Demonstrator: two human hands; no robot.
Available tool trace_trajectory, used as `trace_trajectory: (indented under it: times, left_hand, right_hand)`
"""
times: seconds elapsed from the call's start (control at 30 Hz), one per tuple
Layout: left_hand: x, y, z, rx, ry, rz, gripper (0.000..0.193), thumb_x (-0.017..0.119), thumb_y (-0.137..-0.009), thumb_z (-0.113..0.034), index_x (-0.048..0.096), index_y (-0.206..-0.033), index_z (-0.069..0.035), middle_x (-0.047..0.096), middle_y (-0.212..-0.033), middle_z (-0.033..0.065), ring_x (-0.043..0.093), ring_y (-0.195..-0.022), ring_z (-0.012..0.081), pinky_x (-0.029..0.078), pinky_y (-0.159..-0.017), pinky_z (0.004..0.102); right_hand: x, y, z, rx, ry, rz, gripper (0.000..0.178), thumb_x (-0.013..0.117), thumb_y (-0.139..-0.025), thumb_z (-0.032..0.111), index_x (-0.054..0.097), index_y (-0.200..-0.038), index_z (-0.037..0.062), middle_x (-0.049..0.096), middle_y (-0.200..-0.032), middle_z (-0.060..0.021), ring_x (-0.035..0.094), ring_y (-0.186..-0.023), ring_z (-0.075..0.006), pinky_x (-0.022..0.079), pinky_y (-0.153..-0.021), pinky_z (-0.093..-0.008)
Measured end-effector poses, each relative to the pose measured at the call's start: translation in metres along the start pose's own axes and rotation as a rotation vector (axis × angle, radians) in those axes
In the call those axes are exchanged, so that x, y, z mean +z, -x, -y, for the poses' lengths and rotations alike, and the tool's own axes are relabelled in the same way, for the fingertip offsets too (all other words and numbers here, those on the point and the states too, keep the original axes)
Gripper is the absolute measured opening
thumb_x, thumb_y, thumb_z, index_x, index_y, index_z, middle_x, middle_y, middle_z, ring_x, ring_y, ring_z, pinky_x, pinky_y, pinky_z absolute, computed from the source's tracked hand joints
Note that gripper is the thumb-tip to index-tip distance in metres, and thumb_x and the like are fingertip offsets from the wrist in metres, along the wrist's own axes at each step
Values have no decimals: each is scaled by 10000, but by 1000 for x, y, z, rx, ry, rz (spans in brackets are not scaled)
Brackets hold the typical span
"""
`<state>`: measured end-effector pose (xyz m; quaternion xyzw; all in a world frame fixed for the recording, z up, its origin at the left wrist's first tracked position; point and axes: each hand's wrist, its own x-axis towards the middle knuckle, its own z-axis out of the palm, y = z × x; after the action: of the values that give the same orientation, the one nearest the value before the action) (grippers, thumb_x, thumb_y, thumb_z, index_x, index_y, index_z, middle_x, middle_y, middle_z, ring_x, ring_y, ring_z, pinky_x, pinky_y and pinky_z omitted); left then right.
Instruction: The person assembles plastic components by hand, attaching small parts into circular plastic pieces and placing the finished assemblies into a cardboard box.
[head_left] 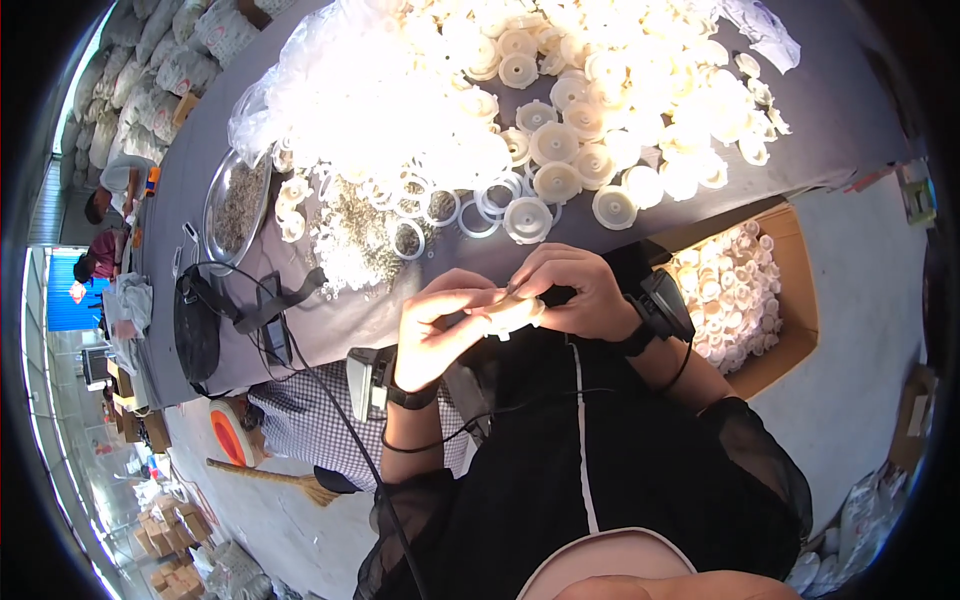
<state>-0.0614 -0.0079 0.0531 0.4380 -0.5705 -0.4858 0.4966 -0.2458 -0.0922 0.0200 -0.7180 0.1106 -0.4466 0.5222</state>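
Both my hands are raised just in front of the table's near edge. Between them is a cream round plastic part [512, 316], seen nearly edge-on, with a small stub pointing down. My left hand [437, 325] pinches its left side with thumb and fingers. The fingers of my right hand [577, 290] close on its right side and top. Just beyond my fingers lie a cream plastic disc [527, 219] with a raised centre and a loose white ring [407, 239]. More discs and rings spread across the grey tabletop [350, 335].
A metal tray [235, 208] of small parts sits at the left, near a black pouch [197, 330] with cables. Small metal parts [362, 235] lie heaped beside the rings. At my right stands a cardboard box [797, 300] full of cream parts. A broom [300, 484] is on the floor.
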Motion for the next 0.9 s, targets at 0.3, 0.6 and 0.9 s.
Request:
trace_trajectory:
  times: [0.3, 0.6, 0.9]
  left_hand:
    - [12, 5, -9, 88, -240, -36, 436, 767, -612, -22, 623, -1023, -35, 569, -955, 77, 541, -836, 153, 446, -701, 270]
    - [18, 10, -4, 288, -574, -130, 357, 788, -562, -38, 627, -881, -41, 589, -866, 75, 541, -770, 211, 441, -683, 296]
    - [34, -4, 34, 145, -34, -338, 203, 590, -770, -30, 541, -966, -10, 526, -957, 89, 520, -812, 149, 413, -769, 265]
  right_hand:
    - [-5, -5, 8, -119, 199, 63, 171, 680, -616, 8, 608, -748, 89, 618, -769, -5, 589, -726, -184, 463, -654, -287]
    - [-5, -4, 8, -250, 289, 5, 203, 678, -622, 15, 610, -797, 92, 615, -793, -8, 578, -745, -194, 473, -653, -304]
    - [-16, 4, -6, 149, 102, -106, 221, 669, -713, 55, 567, -908, 39, 584, -836, -45, 560, -743, -150, 457, -662, -253]
